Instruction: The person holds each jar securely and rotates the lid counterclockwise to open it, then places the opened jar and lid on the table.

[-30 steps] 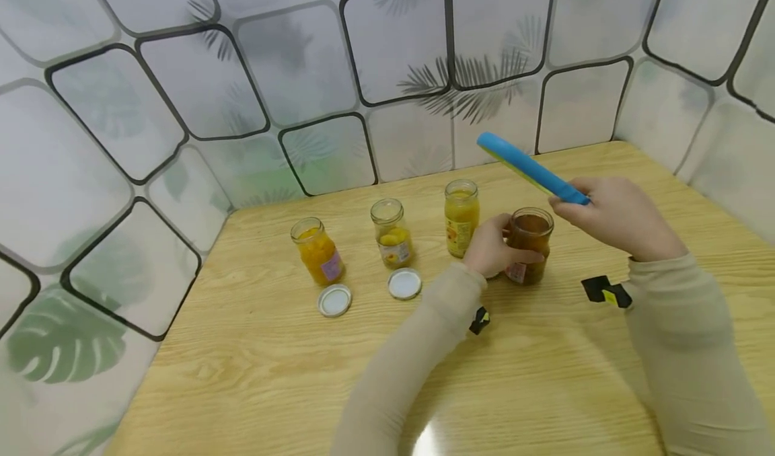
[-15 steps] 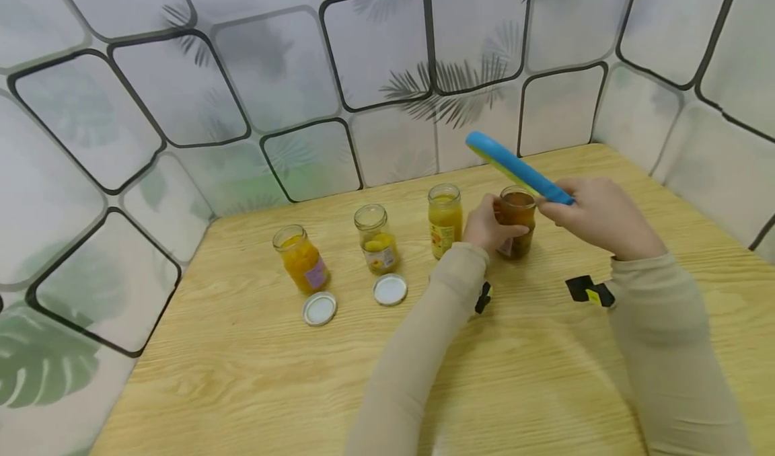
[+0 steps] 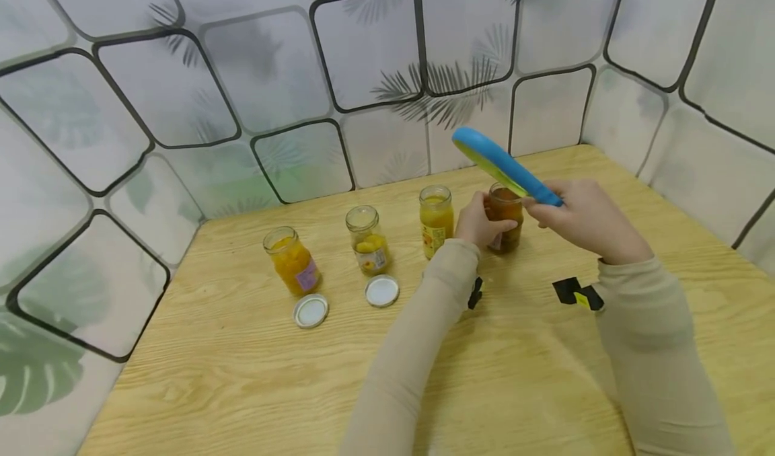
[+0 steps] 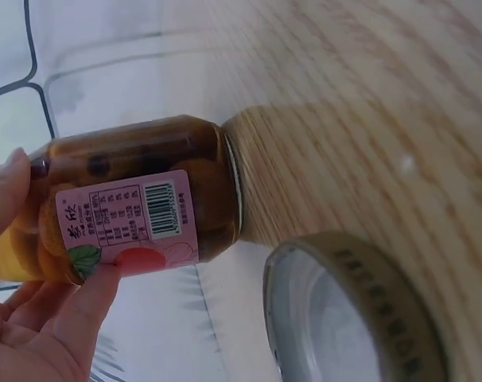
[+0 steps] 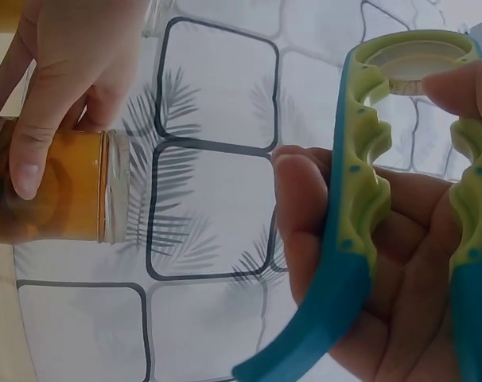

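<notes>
My left hand [image 3: 475, 224] grips a glass jar [image 3: 507, 242] of brown liquid with dark round fruit, upright and open-topped at the right of the row. Its pink label [image 4: 134, 219] faces the left wrist view. My right hand [image 3: 590, 217] holds a blue and green jar opener [image 3: 514, 172] raised beside and partly over the jar. In the right wrist view, a pale round lid [image 5: 412, 60] sits in the opener's closed end, with the thumb against it. Another lid [image 4: 400, 310] lies by the jar's base, hidden behind the left arm in the head view.
Three more open jars stand to the left: a yellow one [image 3: 437, 222], one with pale yellow fruit [image 3: 368, 241] and one with orange fruit [image 3: 293, 261]. Two upturned lids, a nearer one [image 3: 311, 311] and another [image 3: 382, 290], lie before them. A patterned wall [image 3: 387, 146] backs the table [image 3: 242, 375].
The left hand has shifted the brown jar back, into line with the yellow one. The right hand has stayed near it, tilting the opener slightly. The head view has turned a little to the right.
</notes>
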Demonstrator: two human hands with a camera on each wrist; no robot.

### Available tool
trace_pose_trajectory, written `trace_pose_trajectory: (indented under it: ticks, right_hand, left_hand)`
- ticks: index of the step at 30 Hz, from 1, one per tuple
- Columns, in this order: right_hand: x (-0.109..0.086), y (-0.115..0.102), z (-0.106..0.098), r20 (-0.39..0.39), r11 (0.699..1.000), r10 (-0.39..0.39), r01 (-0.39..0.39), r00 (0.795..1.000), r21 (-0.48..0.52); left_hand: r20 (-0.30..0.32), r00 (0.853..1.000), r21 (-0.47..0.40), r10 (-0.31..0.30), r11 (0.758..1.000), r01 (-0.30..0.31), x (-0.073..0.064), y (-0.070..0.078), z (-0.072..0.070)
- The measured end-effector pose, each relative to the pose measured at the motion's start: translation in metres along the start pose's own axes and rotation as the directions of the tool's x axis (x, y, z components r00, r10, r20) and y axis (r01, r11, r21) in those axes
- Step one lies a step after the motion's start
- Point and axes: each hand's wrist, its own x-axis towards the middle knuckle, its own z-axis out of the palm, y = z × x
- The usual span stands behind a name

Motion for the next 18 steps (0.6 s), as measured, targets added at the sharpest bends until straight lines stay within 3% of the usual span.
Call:
trace_pose_trajectory:
  ticks: [3,5,7,8,9,10,12,15,16,18]
  right_hand:
    - [-0.001,0.0,0.001,0.008,0.997,0.025,-0.026,1.0,0.068]
    - [-0.002,0.001,0.003,0.014,0.982,0.046,-0.048,0.999,0.18]
    - [-0.004,0.003,0.008,0.041,0.928,0.076,-0.086,0.996,0.363]
    - [-0.006,0.005,0.011,0.057,0.874,0.093,-0.108,0.994,0.474]
    - [-0.008,0.006,0.014,0.088,0.793,0.107,-0.138,0.99,0.594]
    - [-0.011,0.008,0.018,0.129,0.689,0.13,-0.183,0.983,0.702]
    - [-0.019,0.013,0.025,0.209,0.455,0.151,-0.255,0.966,0.853]
    - [-0.03,0.024,0.034,0.341,0.093,0.148,-0.356,0.928,0.93]
    - [-0.034,0.029,0.037,0.378,0.007,0.144,-0.383,0.915,0.924]
    - [-0.04,0.036,0.043,0.453,-0.131,0.125,-0.438,0.883,0.89]
  left_hand:
    - [0.008,1.0,0.051,-0.028,0.998,0.027,-0.001,0.001,0.0]
    - [0.037,0.999,0.094,-0.032,0.995,0.029,-0.006,0.0,-0.006]
    - [0.081,0.997,0.126,-0.017,0.992,0.007,-0.014,-0.001,-0.016]
    - [0.108,0.994,0.127,-0.005,0.992,-0.009,-0.02,-0.002,-0.023]
    - [0.135,0.991,0.121,0.012,0.992,-0.029,-0.026,-0.002,-0.031]
    - [0.167,0.985,0.121,0.032,0.991,-0.053,-0.033,-0.004,-0.04]
    - [0.217,0.974,0.115,0.068,0.989,-0.095,-0.047,-0.007,-0.058]
    - [0.266,0.959,0.127,0.102,0.982,-0.14,-0.067,-0.013,-0.087]
    - [0.277,0.954,0.144,0.111,0.977,-0.155,-0.073,-0.017,-0.095]
    - [0.287,0.951,0.165,0.112,0.973,-0.164,-0.083,-0.024,-0.11]
